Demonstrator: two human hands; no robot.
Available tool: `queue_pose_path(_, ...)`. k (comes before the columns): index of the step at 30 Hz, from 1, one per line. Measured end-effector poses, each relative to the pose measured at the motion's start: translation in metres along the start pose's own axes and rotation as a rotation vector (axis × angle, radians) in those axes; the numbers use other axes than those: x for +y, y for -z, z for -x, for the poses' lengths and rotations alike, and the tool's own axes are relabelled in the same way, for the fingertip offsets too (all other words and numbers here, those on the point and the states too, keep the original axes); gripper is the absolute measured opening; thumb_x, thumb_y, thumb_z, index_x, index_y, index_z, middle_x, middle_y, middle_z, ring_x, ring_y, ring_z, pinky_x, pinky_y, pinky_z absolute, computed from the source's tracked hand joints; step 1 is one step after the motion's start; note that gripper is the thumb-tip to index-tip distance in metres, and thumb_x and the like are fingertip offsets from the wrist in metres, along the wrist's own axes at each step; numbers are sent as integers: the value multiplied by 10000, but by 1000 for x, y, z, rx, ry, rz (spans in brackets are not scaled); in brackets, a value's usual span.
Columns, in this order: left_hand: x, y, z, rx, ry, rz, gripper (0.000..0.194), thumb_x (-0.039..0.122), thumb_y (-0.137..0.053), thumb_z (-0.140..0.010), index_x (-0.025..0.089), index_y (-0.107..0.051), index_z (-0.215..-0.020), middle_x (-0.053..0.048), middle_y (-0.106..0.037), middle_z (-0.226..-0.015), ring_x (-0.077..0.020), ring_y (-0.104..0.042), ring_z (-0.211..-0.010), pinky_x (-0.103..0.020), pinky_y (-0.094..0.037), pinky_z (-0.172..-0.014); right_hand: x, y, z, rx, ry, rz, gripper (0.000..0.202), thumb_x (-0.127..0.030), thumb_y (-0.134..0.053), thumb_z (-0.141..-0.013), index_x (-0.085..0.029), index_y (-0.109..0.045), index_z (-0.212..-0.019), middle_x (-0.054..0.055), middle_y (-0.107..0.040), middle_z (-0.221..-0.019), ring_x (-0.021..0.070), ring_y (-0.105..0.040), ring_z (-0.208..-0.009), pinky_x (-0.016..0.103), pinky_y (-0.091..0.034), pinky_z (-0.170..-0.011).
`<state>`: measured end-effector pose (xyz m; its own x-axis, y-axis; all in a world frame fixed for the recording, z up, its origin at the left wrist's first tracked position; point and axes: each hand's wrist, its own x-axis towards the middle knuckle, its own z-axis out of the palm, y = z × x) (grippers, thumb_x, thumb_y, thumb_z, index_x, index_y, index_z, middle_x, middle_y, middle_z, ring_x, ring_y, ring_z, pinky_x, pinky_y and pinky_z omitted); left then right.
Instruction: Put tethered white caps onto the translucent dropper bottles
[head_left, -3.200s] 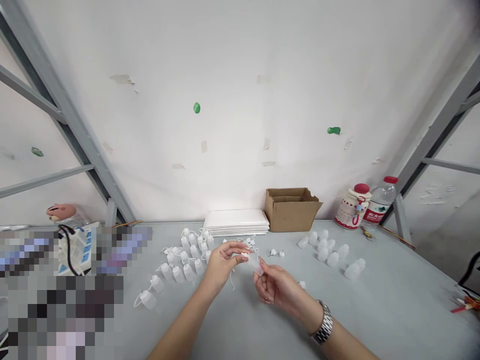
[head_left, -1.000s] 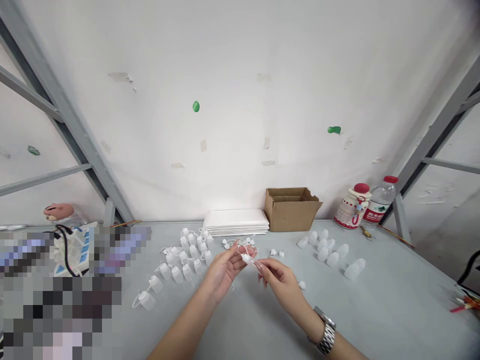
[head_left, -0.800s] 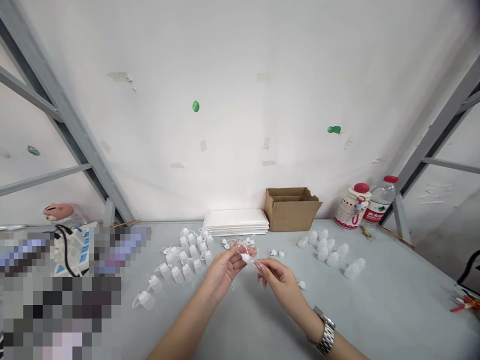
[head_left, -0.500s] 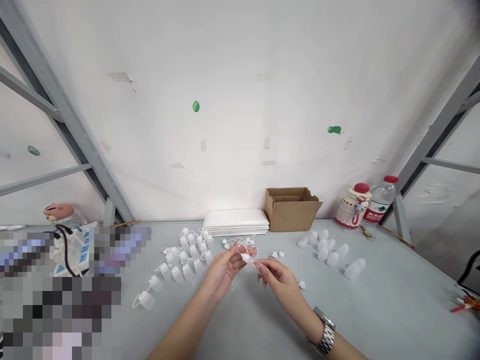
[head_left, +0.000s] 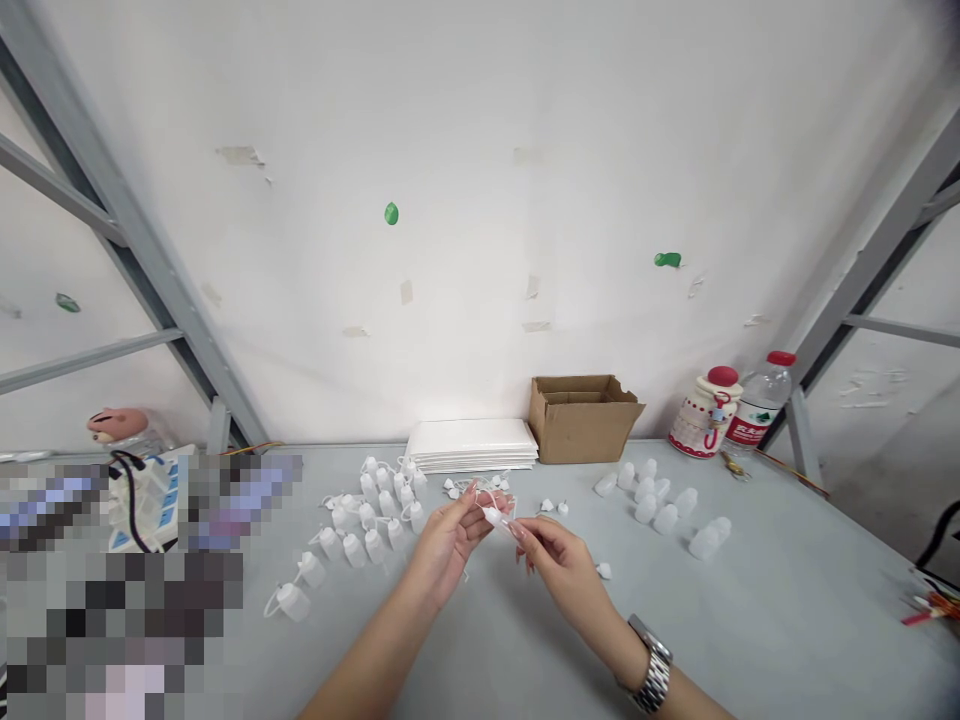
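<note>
Between my hands is a small translucent bottle [head_left: 501, 520] with a white cap, tilted with its cap toward the left. My left hand [head_left: 454, 530], palm up, pinches the cap's thin white cord between thumb and finger. The fingers of my right hand [head_left: 551, 550] are closed on the bottle's body. Left of my hands stand several capped bottles [head_left: 354, 549] with white cord loops. Several uncapped bottles [head_left: 665, 517] are grouped to the right. Loose white caps with cords [head_left: 604, 571] lie near my right hand, and more lie behind my hands.
At the wall are a stack of white sheets [head_left: 472, 447], an open cardboard box [head_left: 586, 430], a decorated flask [head_left: 701, 418] and a red-capped water bottle [head_left: 761, 400]. A power strip [head_left: 161, 505] lies at the left. A metal watch is on my right wrist.
My right hand has shifted very slightly to the right, and a little more of the bottle's body shows between my hands. My left hand has stayed nearly still.
</note>
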<state>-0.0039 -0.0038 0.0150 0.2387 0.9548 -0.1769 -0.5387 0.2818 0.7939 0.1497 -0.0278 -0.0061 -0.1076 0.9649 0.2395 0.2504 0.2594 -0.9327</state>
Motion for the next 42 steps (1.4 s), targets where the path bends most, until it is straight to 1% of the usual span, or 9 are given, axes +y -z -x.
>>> queue_pose_path(4,0,0,1,-4,20,22,252,340,-581,-795,113,-689,-804,-89,-726,-829,-178,-661,-799,-283,-455,-842,-1,0,0,-2,-2,4,341,-462,-486,-833,-188,-647,-711,2,-536,-620,141,-504,-578,252,-413,-575)
queue_pose_path(9,1,0,0,-23,11,3,264,348,-570,-800,112,-691,-809,-85,-723,-831,-168,-659,-767,-285,-447,-847,-1,0,1,-9,-4,19,331,-460,-481,-839,-190,-664,-784,0,-537,-626,140,-501,-571,256,-407,-575)
queue_pose_path(14,-2,2,-1,-11,-33,-48,273,363,-588,-782,111,-693,-793,-108,-724,-874,-199,-656,-860,-306,-429,-877,-1,0,1,2,-2,39,345,-464,-475,-839,-191,-654,-731,-2,-533,-615,140,-504,-570,249,-400,-564)
queue_pose_path(16,-3,2,-1,-7,-54,-59,276,368,-598,-772,109,-691,-792,-116,-723,-887,-217,-648,-902,-322,-422,-891,-2,-1,1,2,-1,49,342,-460,-468,-844,-191,-652,-740,-4,-533,-619,141,-507,-574,247,-401,-569)
queue_pose_path(22,-10,1,-1,27,-133,-81,306,390,-593,-769,101,-688,-795,-123,-724,-882,-240,-643,-928,-357,-401,-920,-5,-3,3,12,31,116,326,-415,-439,-869,-188,-636,-742,-1,-538,-633,144,-514,-597,249,-400,-594)
queue_pose_path(27,-12,0,-1,30,-120,-78,307,393,-613,-751,102,-692,-805,-127,-721,-899,-246,-640,-938,-370,-387,-939,-7,-4,4,19,43,150,311,-387,-428,-877,-185,-629,-752,4,-538,-640,146,-514,-597,249,-393,-582)
queue_pose_path(36,-14,-3,-1,15,-100,-75,366,446,-624,-725,101,-693,-823,-141,-713,-938,-257,-630,-962,-376,-387,-945,-1,-5,2,37,5,73,344,-439,-453,-853,-189,-631,-698,2,-543,-631,146,-516,-593,251,-412,-582)
queue_pose_path(39,-13,-3,-3,14,-95,-55,398,464,-591,-744,98,-695,-864,-150,-707,-962,-253,-636,-951,-378,-389,-946,1,-5,0,15,-53,-13,361,-471,-460,-836,-182,-645,-725,10,-563,-640,148,-517,-585,252,-420,-576)
queue_pose_path(42,-12,-2,-4,26,-118,-91,370,445,-597,-740,102,-705,-826,-146,-716,-929,-255,-646,-927,-382,-392,-943,2,-4,-1,0,-90,-51,367,-480,-464,-827,-173,-657,-774,11,-568,-639,148,-515,-580,255,-421,-581)
